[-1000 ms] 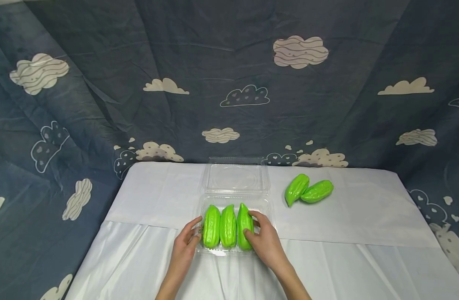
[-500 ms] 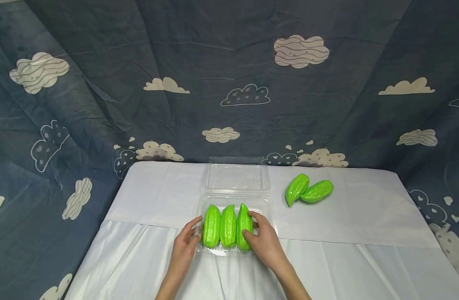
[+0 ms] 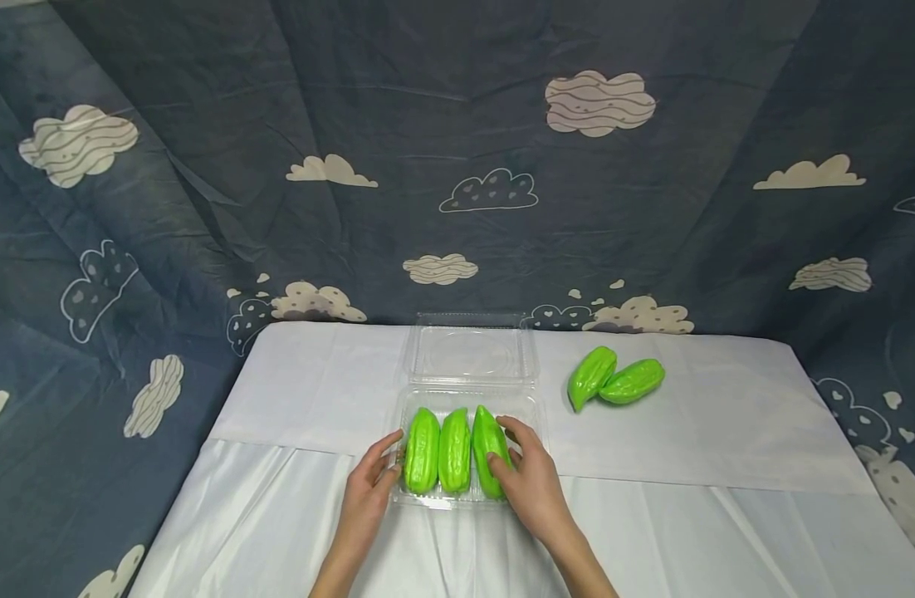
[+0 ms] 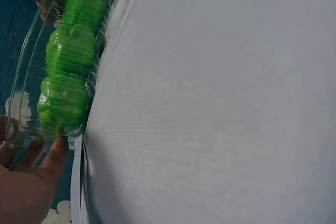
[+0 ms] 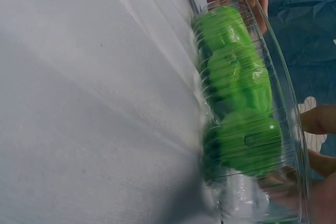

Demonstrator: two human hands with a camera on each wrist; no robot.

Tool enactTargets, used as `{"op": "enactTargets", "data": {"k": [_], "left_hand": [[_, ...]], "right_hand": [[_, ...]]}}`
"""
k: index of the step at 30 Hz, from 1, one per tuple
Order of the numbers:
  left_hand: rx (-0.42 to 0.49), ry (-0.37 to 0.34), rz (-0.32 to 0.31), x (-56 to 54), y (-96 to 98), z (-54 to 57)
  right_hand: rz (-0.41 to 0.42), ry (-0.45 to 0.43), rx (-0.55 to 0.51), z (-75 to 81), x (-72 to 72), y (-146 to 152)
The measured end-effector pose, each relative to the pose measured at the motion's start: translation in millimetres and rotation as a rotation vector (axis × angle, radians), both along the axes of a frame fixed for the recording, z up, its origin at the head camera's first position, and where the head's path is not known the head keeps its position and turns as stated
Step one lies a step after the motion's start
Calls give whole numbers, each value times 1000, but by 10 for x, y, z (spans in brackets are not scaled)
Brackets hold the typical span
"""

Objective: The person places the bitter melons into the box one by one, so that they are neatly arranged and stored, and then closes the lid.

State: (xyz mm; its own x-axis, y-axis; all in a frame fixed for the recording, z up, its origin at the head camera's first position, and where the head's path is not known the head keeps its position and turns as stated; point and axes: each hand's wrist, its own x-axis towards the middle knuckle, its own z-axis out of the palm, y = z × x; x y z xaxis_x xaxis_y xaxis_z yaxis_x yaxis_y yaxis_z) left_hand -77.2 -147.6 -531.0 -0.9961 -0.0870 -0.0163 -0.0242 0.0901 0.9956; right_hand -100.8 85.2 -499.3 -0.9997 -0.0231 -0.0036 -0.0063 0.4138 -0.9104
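Note:
In the head view, a clear plastic clamshell box (image 3: 528,407) stands with its lid folded back. Three glossy green bitter melons lie side by side in its tray: a left one (image 3: 423,453), a middle one (image 3: 455,453) and a right one (image 3: 489,457), pointed ends away from me. My left hand (image 3: 368,482) holds the box's left side, fingertips on its wall in the left wrist view. My right hand (image 3: 532,477) grips the right melon, its thumb over the top and fingers along the right side. Through the wall, the right wrist view shows this melon (image 5: 249,142) beside blurred fingers.
Two more bitter melons (image 3: 614,378) lie touching each other on the white cloth, right of the lid (image 3: 472,355). The cloth-covered table (image 3: 704,432) ends at a dark curtain (image 3: 495,116) with clouds on it.
The right bitter melon has shifted slightly to the right and tilted in my right hand, opening a wider gap to the middle one. My left hand and the box stay put.

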Motion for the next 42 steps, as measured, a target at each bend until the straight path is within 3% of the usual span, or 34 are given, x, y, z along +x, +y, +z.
{"op": "enactTargets", "data": {"k": [11,18,29,42], "left_hand": [[-14,10,0,7,1,20],[-24,3,3,5,1,31],[-13,-18,-3,-1,0,30],[-11,-28,-8,13,11,37]], "right_hand": [[8,67,-151,57,62,62],[13,119,-192,95,81,185],[5,258,-132,59,20,533],[-6,385,69,-10,-171,1061]]}}
